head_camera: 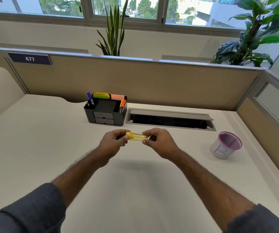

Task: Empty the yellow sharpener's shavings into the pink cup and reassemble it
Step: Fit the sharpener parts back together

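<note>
— What are you holding?

— I am holding a small translucent yellow plastic sharpener (136, 136), lying sideways in the air above the pale counter (34, 148), in front of my chest. It is hanging between both hands, not touching the surface.

— How is your grip sitting on it?

— My left hand (112, 143) is pinching the left end, thumb in front and fingers curling behind. My right hand (159, 142) is pinching the right end the same way. Both grips are clenched on the sharpener. Whether the two halves are already parting, I cannot tell.

— And the cup?

— The pink mesh cup with a white paper band (226, 145) is standing upright on the counter, well apart from my right hand, off to the right.

— Anything else nearby?

— A black desk organizer with markers and sticky notes (106, 111) is standing beyond my hands, and just beside it a grey cable hatch (169, 119) is lying open in the counter.
</note>
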`<move>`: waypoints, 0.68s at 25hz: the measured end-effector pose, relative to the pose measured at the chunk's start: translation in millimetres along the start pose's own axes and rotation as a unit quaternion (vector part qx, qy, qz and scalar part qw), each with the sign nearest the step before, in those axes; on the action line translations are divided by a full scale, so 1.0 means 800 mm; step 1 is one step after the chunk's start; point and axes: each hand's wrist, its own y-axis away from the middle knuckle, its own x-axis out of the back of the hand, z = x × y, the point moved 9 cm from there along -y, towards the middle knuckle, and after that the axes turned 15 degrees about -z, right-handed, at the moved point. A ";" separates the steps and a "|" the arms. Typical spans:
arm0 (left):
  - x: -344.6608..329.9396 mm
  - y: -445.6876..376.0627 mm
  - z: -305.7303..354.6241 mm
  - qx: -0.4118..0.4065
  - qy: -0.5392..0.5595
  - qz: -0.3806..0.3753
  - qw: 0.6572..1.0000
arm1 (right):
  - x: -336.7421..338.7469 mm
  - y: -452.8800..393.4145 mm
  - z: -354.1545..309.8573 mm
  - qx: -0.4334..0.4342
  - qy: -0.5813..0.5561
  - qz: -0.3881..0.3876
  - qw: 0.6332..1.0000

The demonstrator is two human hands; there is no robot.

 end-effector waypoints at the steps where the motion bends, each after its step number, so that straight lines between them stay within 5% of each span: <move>1: 0.013 -0.005 0.003 -0.004 -0.021 0.003 1.000 | -0.002 -0.011 -0.005 0.001 0.016 0.003 1.000; 11: 0.153 -0.083 0.077 -0.115 -0.316 0.083 0.938 | -0.027 -0.160 -0.093 0.085 0.141 0.100 0.981; 17: 0.209 -0.139 0.060 -0.137 -0.370 0.133 0.909 | -0.050 -0.252 -0.100 0.065 0.153 0.125 0.978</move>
